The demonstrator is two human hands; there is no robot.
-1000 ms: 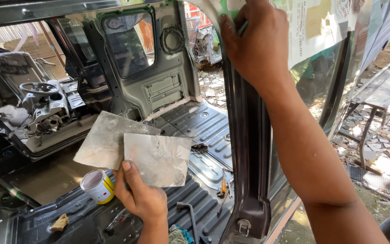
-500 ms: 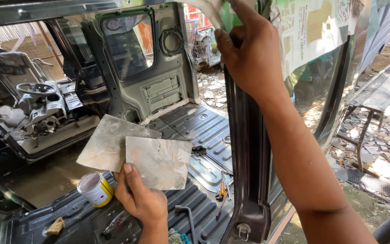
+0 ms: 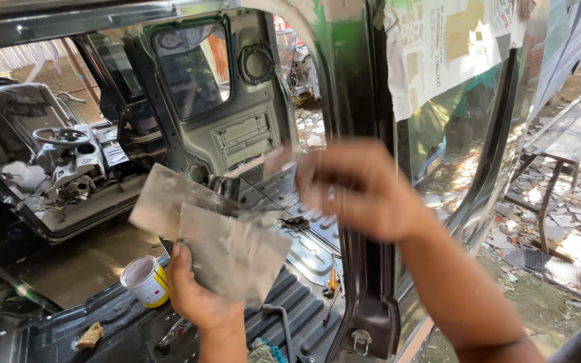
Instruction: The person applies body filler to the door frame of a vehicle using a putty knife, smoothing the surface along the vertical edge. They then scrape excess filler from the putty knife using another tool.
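Observation:
My left hand (image 3: 196, 299) grips two thin grey metal plates by their lower edge: the front plate (image 3: 237, 259) is smeared with grey filler, and the rear plate (image 3: 163, 202) fans out behind it to the left. My right hand (image 3: 364, 188) is blurred, just right of the plates and in front of the dark door pillar (image 3: 358, 87) of a stripped vehicle body. Its fingers are curled, and a small pale flat piece (image 3: 278, 161) sticks out of them toward the plates.
A small open can (image 3: 144, 281) with a yellow label stands on the ribbed vehicle floor (image 3: 304, 296). Nearby lie a screwdriver (image 3: 331, 282) and a sponge scrap (image 3: 90, 335). A steering wheel (image 3: 62, 136) is at the left. Masking paper (image 3: 452, 47) covers the window, with a metal bench (image 3: 573, 134) outside.
My right hand has come down from the top of the pillar to the level of the plates. My left hand has raised the plates slightly.

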